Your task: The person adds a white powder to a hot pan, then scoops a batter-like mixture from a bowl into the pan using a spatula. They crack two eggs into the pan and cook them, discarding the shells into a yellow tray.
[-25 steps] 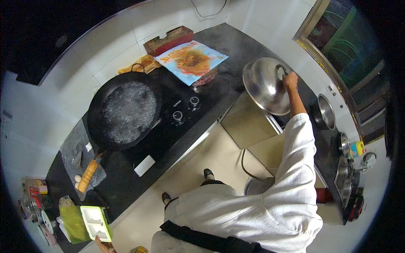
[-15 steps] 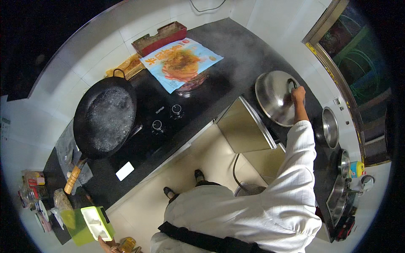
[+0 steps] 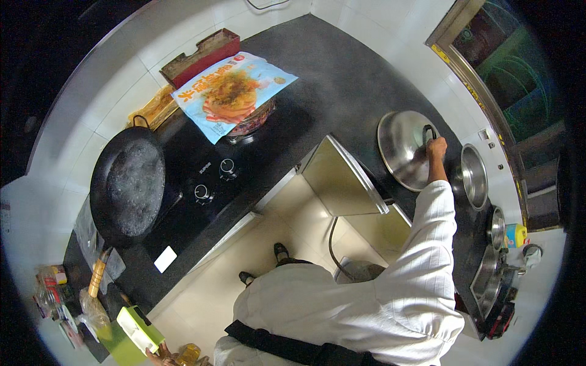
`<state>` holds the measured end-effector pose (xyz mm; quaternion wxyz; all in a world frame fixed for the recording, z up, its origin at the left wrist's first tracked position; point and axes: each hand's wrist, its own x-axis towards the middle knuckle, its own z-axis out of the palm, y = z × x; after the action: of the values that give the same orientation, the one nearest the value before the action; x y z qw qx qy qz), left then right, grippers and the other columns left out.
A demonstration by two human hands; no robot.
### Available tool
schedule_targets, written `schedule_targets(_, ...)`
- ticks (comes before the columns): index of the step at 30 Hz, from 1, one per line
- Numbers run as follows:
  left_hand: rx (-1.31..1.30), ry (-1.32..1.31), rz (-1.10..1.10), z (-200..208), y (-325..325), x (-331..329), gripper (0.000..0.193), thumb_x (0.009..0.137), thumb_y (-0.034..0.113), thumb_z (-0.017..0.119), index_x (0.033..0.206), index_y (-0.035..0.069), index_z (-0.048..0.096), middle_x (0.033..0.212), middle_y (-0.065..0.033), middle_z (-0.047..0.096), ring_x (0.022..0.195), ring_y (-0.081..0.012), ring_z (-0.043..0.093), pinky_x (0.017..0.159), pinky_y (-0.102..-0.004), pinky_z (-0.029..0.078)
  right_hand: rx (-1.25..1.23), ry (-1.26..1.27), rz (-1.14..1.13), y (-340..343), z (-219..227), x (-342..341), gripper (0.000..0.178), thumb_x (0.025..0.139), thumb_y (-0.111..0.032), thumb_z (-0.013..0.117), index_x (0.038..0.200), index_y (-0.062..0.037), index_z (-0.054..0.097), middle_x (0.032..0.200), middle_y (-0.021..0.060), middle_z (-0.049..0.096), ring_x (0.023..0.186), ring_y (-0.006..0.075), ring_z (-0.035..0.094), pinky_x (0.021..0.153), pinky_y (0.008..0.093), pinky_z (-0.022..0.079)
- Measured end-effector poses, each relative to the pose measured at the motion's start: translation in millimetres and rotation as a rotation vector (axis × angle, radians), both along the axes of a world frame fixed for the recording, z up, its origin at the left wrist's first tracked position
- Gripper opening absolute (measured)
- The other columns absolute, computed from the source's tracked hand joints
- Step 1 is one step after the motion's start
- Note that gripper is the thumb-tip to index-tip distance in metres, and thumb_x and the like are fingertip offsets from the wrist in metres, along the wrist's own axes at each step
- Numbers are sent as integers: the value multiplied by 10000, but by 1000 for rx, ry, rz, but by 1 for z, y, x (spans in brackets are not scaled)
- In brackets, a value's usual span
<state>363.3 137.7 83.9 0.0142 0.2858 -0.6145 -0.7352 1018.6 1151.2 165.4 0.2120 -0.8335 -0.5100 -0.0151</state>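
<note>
My right hand [image 3: 436, 148] grips the black handle of a domed steel wok lid [image 3: 403, 152], at the right over the dark counter. Whether the lid rests fully on the counter is hard to tell. At the lower left my left hand [image 3: 162, 355] shows only partly, its fingers at the edge of a green and white seasoning box [image 3: 140, 330]; the rest is cut off by the frame. Beside it is a bottle of yellow liquid [image 3: 188, 354]. A black wok [image 3: 131, 189] with bubbling, foamy liquid and a wooden handle stands on the hob's left side.
A blue food bag [image 3: 235, 91] lies over the other burner, beside a red tray [image 3: 207, 58]. A cabinet door [image 3: 342, 177] stands ajar below the counter. Steel bowls [image 3: 474, 177] and a sink [image 3: 486, 283] line the right side. A white card-like object [image 3: 165, 259] lies near the hob.
The whole view has shifted, with the hob and wok now further left. My right hand keeps its grip on the lid handle. The left hand shows slightly more beside the seasoning box.
</note>
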Motion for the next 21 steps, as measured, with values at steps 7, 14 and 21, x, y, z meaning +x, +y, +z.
schedule_targets(7, -38, 35, 22, -31, -43, -37, 674, 751, 339, 669, 1288, 72, 363, 1281, -156, 391, 1102, -332, 441, 861, -444, 469, 47, -81, 8, 1, -25, 45, 227, 719, -176, 656, 833, 19, 638, 920, 234, 632, 871, 377, 622, 729, 448, 507)
schedule_targets(14, -131, 123, -14, -10, 35, -2, 576, 781, 230, 670, 1273, 123, 391, 1295, -166, 349, 1096, -324, 440, 804, -388, 515, 124, -166, 59, -8, -31, 77, 257, 746, -251, 640, 756, 3, 603, 839, 217, 622, 805, 384, 620, 713, 469, 501)
schedule_targets(21, 44, 39, 9, 21, 74, 23, 636, 741, 310, 666, 1264, 64, 398, 1242, -172, 413, 1104, -341, 435, 857, -455, 486, -95, -577, 121, 1, -13, 37, 416, 848, -362, 515, 1068, -8, 514, 1021, 205, 569, 822, 344, 618, 693, 448, 505)
